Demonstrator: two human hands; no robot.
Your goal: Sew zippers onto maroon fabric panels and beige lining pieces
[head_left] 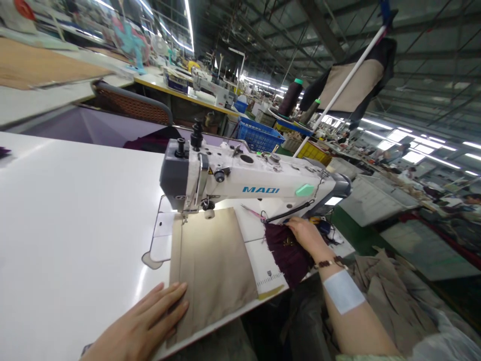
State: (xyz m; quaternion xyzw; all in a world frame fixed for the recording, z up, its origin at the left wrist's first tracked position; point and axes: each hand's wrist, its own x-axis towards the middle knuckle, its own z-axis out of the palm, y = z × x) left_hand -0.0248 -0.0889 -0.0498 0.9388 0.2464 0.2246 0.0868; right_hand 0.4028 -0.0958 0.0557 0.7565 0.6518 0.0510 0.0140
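A tan fabric piece (210, 265) lies flat under the needle of a white sewing machine (259, 183) on the white table (67, 215). My left hand (146, 321) rests flat on the fabric's near left corner, fingers stretched out. My right hand (306, 233) reaches to the right of the machine's base and lies on a pile of dark maroon cloth (287, 253). Its fingertips point toward the machine and are partly hidden, so whether they pinch anything is unclear. A bracelet and a white patch sit on that forearm.
A heap of tan cut pieces (391, 286) lies low at the right. A blue crate (257, 135) and thread cones (290, 98) stand behind the machine. More sewing tables and other workers fill the hall beyond.
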